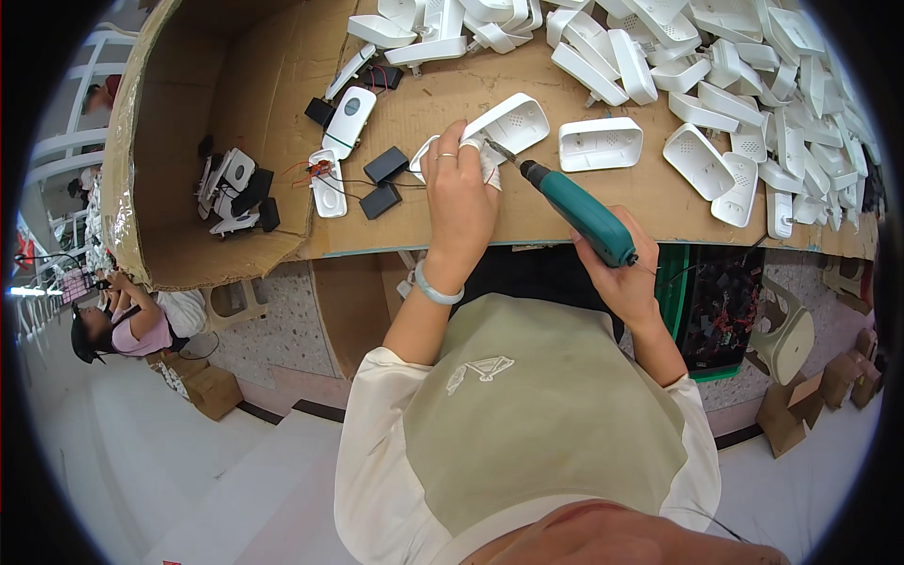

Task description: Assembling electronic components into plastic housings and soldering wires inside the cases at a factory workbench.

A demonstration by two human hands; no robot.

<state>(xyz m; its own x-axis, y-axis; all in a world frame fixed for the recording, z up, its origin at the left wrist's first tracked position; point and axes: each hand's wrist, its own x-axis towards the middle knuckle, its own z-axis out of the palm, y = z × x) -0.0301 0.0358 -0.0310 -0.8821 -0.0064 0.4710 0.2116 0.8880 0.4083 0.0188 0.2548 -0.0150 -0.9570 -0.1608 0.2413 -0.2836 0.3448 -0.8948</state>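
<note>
One head-worn fisheye view looks steeply down, close over the workbench (603, 202) (rim apparently warped).

The light is bright and even, with only soft, short shadows under the white parts on the bench (471, 94), and the brightest spot is the pale floor (122, 443) and the window area at the far left, which looks washed out. The picture is round with black corners, and straight lines like the bench edge bend near the rim. The middle is sharp, but things get small and fuzzy toward the edges.
</note>
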